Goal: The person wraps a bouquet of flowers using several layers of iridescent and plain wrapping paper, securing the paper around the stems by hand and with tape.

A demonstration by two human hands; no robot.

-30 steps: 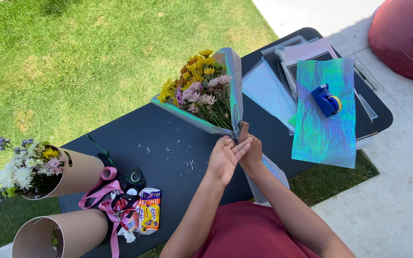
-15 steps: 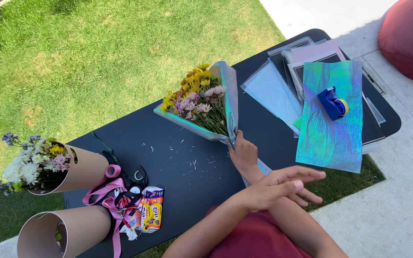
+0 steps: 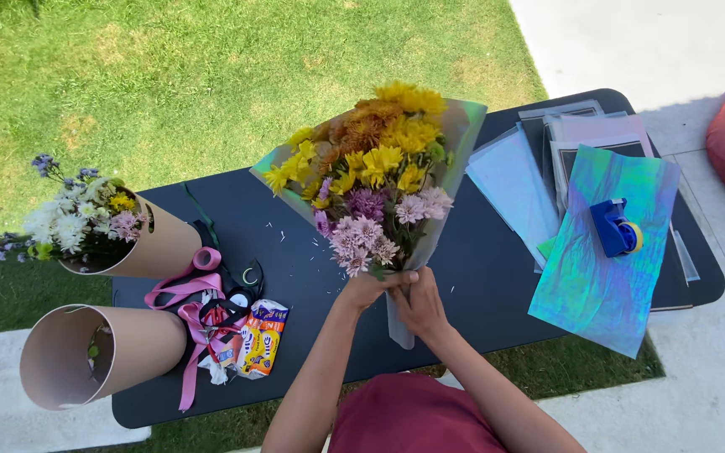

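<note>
Since half a second ago, the bouquet of yellow, orange and pink flowers in clear iridescent wrap is standing raised at frame centre, no longer lying on the black table, and the left hand is back at its base. Both the left hand and the right hand are closing around the wrapped stems. The stems are hiding behind the fingers. The bouquet's long axis is running from lower centre up, blooms pointing toward the upper frame.

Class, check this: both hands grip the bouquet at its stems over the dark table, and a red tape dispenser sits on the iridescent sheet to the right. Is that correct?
Not quite: the tape dispenser is blue, not red, as the head view shows. The rest holds: the left hand and right hand grip the bouquet at its stems over the dark table, and the dispenser sits on the iridescent sheet.
</note>
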